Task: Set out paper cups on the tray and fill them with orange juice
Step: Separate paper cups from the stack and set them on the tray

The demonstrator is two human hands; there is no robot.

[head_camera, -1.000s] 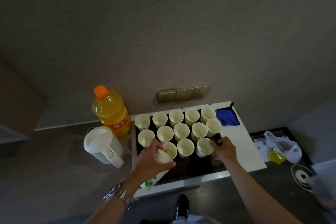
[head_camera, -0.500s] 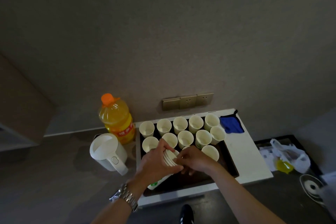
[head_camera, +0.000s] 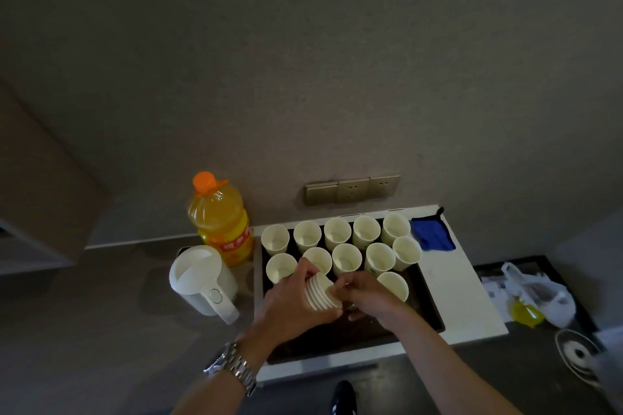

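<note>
- The stack of nested paper cups (head_camera: 320, 291) lies tilted over the near-left part of the dark tray (head_camera: 426, 300), its long axis running from the near left up to the far right, rims towards the right hand.
- The left hand (head_camera: 290, 301) comes in from the near left, back of the hand up, fingers and thumb curled round the stack; a metal wristwatch (head_camera: 232, 367) sits on its wrist.
- The right hand (head_camera: 369, 295) reaches from the near right, its fingertips pinching the rim of the outermost cup of the stack.
- Eleven empty cups stand upright on the tray, mouths up: five along its far edge, five in the next row, and one lone cup (head_camera: 392, 285) nearer, just beside the right hand.
- The orange juice bottle (head_camera: 220, 219) stands upright just left of the tray's far corner, cap on.
- A white kettle (head_camera: 202, 278) stands left of the tray.
</note>
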